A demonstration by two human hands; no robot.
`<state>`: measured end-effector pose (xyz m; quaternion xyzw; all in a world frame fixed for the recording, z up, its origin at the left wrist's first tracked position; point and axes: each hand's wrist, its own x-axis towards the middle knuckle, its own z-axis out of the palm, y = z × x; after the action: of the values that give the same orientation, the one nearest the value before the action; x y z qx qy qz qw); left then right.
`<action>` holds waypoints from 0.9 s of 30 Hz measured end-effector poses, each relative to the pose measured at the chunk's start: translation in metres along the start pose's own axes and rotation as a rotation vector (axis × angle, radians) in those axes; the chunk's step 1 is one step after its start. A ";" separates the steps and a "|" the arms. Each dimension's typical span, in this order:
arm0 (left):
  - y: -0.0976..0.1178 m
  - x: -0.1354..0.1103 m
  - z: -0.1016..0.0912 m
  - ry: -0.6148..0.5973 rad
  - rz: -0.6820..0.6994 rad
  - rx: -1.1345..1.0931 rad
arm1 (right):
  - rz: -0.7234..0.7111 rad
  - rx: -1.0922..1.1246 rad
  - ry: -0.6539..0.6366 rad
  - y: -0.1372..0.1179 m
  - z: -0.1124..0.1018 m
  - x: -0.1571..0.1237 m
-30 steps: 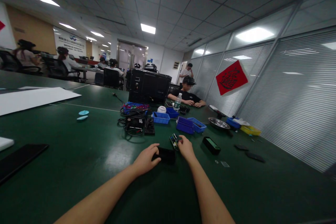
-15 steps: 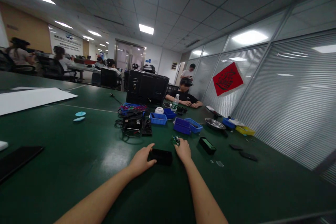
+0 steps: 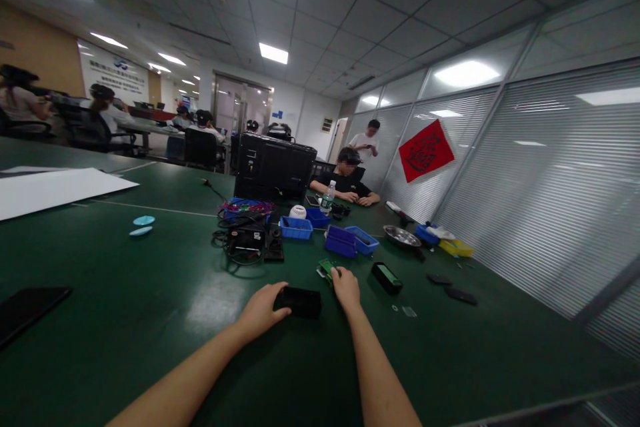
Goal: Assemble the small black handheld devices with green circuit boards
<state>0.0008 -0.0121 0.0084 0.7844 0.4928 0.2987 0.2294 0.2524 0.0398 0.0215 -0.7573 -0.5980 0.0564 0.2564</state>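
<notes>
My left hand (image 3: 264, 310) grips the left end of a black rectangular case (image 3: 301, 303) resting on the green table, thumb on the near side and fingers on the far side. Just right of the case, my right hand (image 3: 346, 288) pinches a small green circuit board (image 3: 327, 269) at its right edge. The board is tilted, with pale parts at its left side. To the right of that hand lies a second black case (image 3: 387, 278) with a green face inside it. A small clear piece (image 3: 409, 311) and a tiny ring (image 3: 395, 308) lie near it.
Blue bins (image 3: 341, 241), a ball (image 3: 298, 212) and a black device with cables (image 3: 247, 239) stand beyond my hands. A metal pan (image 3: 401, 236) and flat black pieces (image 3: 461, 296) are at right. A monitor (image 3: 275, 165) stands farther back; a person in black sits across the table.
The circuit board has turned in my right hand and shows more of its green face. My left hand stays on the black case. The whole view has shifted slightly.
</notes>
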 end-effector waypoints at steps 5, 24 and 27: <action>-0.003 0.002 0.001 0.024 -0.011 -0.029 | -0.028 -0.181 0.055 -0.003 -0.003 -0.002; -0.009 0.009 -0.002 0.016 -0.065 -0.033 | -0.172 1.079 -0.215 -0.013 -0.015 -0.015; -0.007 0.009 -0.003 0.016 -0.075 -0.045 | -0.286 1.141 -0.343 -0.031 -0.023 -0.027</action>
<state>-0.0031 -0.0008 0.0083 0.7576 0.5170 0.3071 0.2539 0.2270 0.0121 0.0493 -0.3931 -0.6020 0.4537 0.5265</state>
